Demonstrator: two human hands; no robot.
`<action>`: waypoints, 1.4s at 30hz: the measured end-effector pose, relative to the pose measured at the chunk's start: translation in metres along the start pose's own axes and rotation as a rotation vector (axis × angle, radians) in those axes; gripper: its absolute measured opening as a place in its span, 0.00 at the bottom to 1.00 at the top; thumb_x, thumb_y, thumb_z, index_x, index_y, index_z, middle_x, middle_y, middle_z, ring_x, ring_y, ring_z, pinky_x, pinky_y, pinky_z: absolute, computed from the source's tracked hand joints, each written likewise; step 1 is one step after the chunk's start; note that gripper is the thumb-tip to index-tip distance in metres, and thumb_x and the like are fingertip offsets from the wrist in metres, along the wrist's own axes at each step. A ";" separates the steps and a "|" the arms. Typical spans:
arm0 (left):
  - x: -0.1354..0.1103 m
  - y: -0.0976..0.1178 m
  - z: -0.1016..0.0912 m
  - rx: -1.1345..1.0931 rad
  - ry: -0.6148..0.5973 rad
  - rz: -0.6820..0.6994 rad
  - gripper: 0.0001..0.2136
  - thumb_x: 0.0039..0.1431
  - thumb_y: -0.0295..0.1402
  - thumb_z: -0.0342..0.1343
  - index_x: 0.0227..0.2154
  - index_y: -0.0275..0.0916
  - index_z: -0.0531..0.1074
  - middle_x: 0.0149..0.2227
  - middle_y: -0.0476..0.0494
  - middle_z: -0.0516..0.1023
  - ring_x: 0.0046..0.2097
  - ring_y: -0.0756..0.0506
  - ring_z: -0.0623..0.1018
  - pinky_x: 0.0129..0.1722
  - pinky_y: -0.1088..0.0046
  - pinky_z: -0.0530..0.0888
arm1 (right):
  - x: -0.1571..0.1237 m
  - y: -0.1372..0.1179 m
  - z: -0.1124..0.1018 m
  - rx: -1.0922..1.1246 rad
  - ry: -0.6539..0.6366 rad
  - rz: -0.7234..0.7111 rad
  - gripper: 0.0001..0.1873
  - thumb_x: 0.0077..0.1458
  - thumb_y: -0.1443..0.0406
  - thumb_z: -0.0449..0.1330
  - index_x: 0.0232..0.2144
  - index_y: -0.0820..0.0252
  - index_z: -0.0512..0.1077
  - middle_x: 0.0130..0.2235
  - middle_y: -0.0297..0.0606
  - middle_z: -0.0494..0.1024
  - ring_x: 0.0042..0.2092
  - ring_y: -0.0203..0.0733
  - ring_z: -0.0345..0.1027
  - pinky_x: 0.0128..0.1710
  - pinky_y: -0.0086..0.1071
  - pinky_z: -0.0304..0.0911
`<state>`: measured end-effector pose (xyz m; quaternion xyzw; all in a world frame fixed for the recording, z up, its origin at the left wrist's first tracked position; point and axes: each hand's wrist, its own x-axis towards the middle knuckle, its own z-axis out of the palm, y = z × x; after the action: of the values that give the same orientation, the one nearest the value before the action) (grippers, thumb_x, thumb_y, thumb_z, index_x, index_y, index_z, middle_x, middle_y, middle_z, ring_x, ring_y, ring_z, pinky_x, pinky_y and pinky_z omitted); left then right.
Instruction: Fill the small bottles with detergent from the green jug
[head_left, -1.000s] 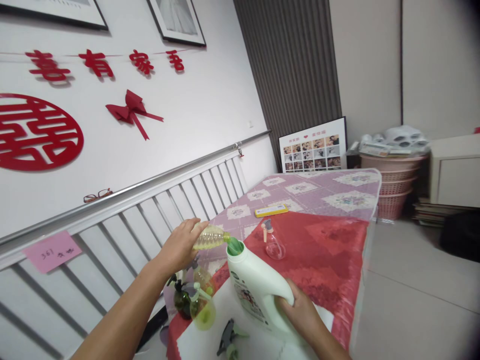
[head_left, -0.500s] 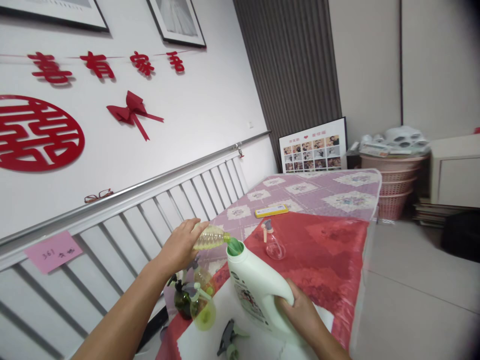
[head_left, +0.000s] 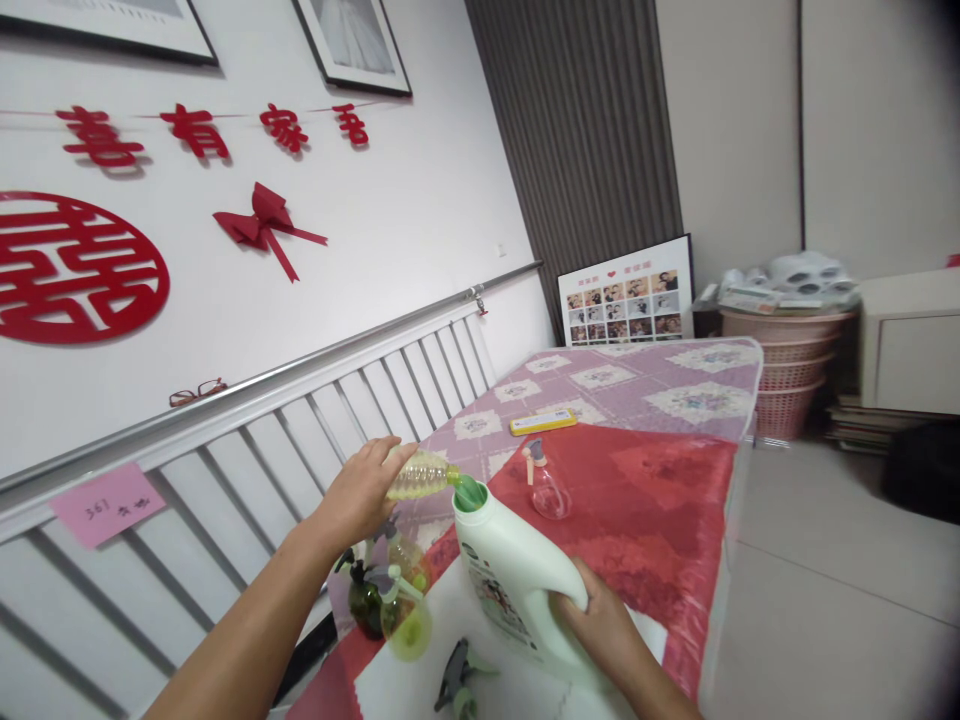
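My left hand (head_left: 360, 492) is wrapped round a small clear bottle of yellowish liquid (head_left: 421, 473), held almost level with its neck at the green mouth of a large white detergent jug (head_left: 517, 580). My right hand (head_left: 604, 625) grips the jug by its handle and tilts it toward the small bottle. Both sit above a table covered in red cloth (head_left: 645, 520).
A clear spray bottle (head_left: 546, 482) and a yellow flat box (head_left: 543, 421) stand farther back on the table. Several green and dark spray bottles (head_left: 386, 595) and a loose grey trigger head (head_left: 459, 680) lie near me. Pink baskets (head_left: 784, 375) stand by the far wall.
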<state>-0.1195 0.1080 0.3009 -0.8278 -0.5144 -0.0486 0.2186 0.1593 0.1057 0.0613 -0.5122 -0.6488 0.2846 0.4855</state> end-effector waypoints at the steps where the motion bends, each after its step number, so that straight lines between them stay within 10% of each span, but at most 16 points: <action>1: 0.000 0.000 0.000 -0.001 0.001 0.000 0.36 0.47 0.20 0.54 0.60 0.45 0.53 0.59 0.37 0.61 0.59 0.36 0.63 0.55 0.54 0.66 | 0.000 0.001 0.000 -0.004 -0.003 0.001 0.10 0.45 0.62 0.50 0.30 0.55 0.68 0.30 0.36 0.79 0.35 0.46 0.74 0.37 0.34 0.67; 42: 0.000 0.000 0.000 0.005 0.001 0.005 0.35 0.48 0.21 0.55 0.61 0.45 0.53 0.60 0.37 0.60 0.59 0.36 0.63 0.55 0.54 0.67 | 0.001 0.003 0.002 0.035 0.002 -0.020 0.13 0.45 0.63 0.51 0.34 0.57 0.70 0.35 0.37 0.81 0.38 0.46 0.75 0.39 0.34 0.68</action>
<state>-0.1193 0.1080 0.3014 -0.8285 -0.5124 -0.0475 0.2210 0.1589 0.1074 0.0581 -0.4972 -0.6484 0.2906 0.4980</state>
